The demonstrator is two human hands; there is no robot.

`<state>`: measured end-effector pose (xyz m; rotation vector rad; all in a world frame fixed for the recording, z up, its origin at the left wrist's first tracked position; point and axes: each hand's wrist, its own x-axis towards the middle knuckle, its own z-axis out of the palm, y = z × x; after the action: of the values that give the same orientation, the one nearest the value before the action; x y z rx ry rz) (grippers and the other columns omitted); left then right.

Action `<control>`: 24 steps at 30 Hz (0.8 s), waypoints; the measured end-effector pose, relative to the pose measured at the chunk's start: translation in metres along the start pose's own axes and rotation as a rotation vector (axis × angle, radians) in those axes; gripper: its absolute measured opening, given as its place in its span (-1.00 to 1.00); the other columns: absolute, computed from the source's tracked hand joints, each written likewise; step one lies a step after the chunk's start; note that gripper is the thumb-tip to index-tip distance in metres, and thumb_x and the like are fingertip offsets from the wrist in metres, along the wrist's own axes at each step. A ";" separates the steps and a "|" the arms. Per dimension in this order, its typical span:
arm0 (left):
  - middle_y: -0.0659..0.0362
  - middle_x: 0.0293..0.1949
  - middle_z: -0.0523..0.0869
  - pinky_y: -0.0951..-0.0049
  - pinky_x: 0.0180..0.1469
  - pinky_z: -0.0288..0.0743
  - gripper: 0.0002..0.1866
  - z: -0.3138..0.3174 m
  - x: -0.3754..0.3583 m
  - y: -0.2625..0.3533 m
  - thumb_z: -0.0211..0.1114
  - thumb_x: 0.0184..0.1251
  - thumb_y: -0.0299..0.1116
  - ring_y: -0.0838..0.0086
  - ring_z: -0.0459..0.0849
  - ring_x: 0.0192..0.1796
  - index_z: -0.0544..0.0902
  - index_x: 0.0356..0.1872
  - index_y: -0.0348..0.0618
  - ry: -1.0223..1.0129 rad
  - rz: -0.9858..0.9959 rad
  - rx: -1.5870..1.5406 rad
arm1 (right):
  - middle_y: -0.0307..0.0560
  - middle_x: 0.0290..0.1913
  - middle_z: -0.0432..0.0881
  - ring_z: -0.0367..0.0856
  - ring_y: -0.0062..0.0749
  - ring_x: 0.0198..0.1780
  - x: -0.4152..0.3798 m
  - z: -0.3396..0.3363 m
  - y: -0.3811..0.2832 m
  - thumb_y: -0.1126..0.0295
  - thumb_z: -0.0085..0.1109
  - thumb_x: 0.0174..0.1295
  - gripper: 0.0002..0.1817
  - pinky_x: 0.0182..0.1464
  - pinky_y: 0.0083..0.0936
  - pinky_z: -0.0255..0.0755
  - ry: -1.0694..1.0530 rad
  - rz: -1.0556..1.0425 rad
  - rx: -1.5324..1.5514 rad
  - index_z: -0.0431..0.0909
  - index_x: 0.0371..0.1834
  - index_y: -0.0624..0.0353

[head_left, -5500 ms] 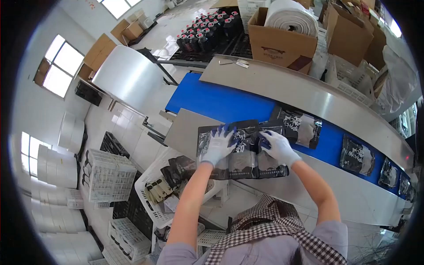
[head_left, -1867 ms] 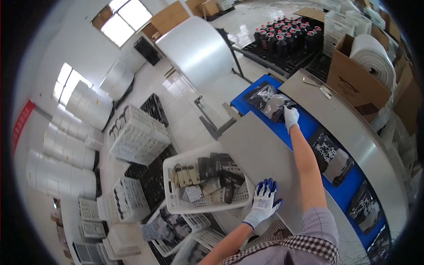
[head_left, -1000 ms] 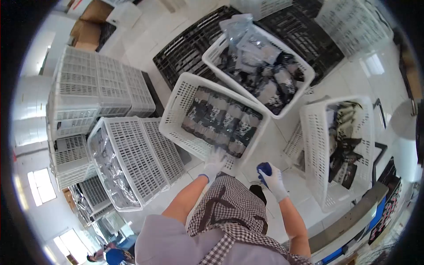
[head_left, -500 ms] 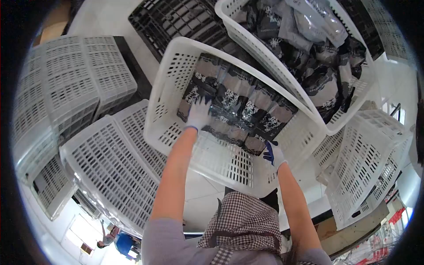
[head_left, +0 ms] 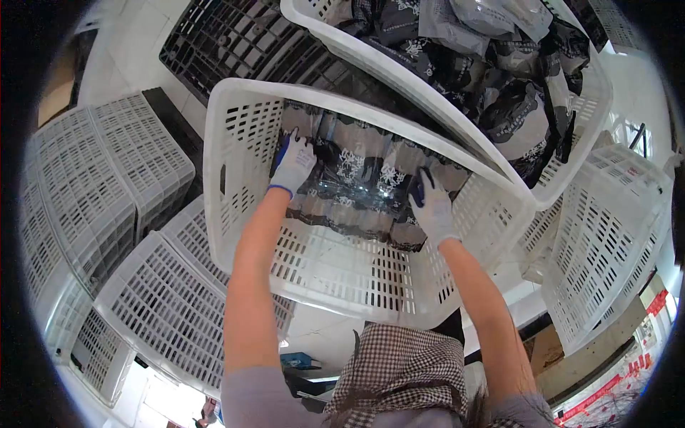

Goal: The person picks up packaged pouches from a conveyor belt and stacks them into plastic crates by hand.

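Rows of black and brownish-grey printed packets (head_left: 349, 167) lie side by side in the white slotted crate (head_left: 342, 285) before me. My left hand (head_left: 294, 164), in a white glove with a blue palm, rests on the packets at the row's left end, fingers apart. At the right end, my right hand (head_left: 431, 205), gloved alike, touches the packets with its thumb and fingers spread. Neither hand is wrapped round a packet. The undersides of the fingers are partly hidden.
A second white crate (head_left: 399, 60) of loosely heaped packets stands beyond, its near rim beside mine. A black slatted pallet (head_left: 235, 50) is behind. Stacked white crates stand at left (head_left: 78, 185) and right (head_left: 599, 235), with another crate (head_left: 171, 299) near my left arm.
My right hand has moved up and inward from the crate's near right side onto the packets. My left hand has shifted to the row's left end. The view has shifted slightly.
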<state>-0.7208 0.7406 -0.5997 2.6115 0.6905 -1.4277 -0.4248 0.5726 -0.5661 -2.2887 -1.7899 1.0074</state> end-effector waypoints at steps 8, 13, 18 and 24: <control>0.10 -0.18 0.59 0.00 0.32 0.22 -0.85 0.013 -0.111 0.016 0.02 0.27 -0.29 0.22 0.53 -0.04 0.57 -0.33 0.01 0.186 0.265 -0.195 | 0.26 0.28 0.37 0.46 -0.03 0.20 0.120 0.032 -0.077 0.27 0.18 0.15 -0.27 0.18 -0.21 0.39 -0.017 -0.361 -0.436 0.16 0.42 0.13; 0.09 -0.24 0.61 0.06 0.28 0.28 -0.83 0.093 -0.197 0.033 0.15 0.18 -0.29 0.23 0.56 -0.03 0.60 -0.23 0.01 0.522 0.170 -0.184 | 0.20 0.22 0.46 0.45 -0.02 0.24 0.119 0.029 -0.086 0.36 -0.07 0.27 -0.44 0.25 -0.15 0.29 -0.226 -0.106 -0.336 0.22 0.39 0.09; 0.09 -0.16 0.64 0.09 0.24 0.33 -0.70 -0.002 -0.267 0.044 0.32 0.08 -0.24 0.21 0.60 -0.01 0.60 -0.14 -0.04 0.328 -0.011 -0.488 | 0.06 -0.10 0.67 0.69 -0.10 -0.15 0.115 0.059 -0.041 0.30 0.08 0.16 -0.59 -0.11 -0.23 0.56 -0.121 -0.133 -0.213 0.49 0.11 0.10; 0.07 -0.15 0.65 0.15 0.14 0.43 -0.69 -0.017 -0.316 0.088 0.42 0.04 -0.24 0.13 0.58 0.03 0.61 -0.18 -0.06 0.296 -0.273 -0.896 | 0.18 -0.31 0.68 0.67 0.07 -0.24 -0.021 -0.022 -0.070 0.11 0.06 0.02 -0.63 -0.14 -0.15 0.52 -0.284 -0.145 0.202 0.67 -0.46 0.22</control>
<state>-0.8167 0.5580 -0.3445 2.0348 1.3670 -0.5246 -0.4745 0.5842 -0.5095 -1.9479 -1.8193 1.4708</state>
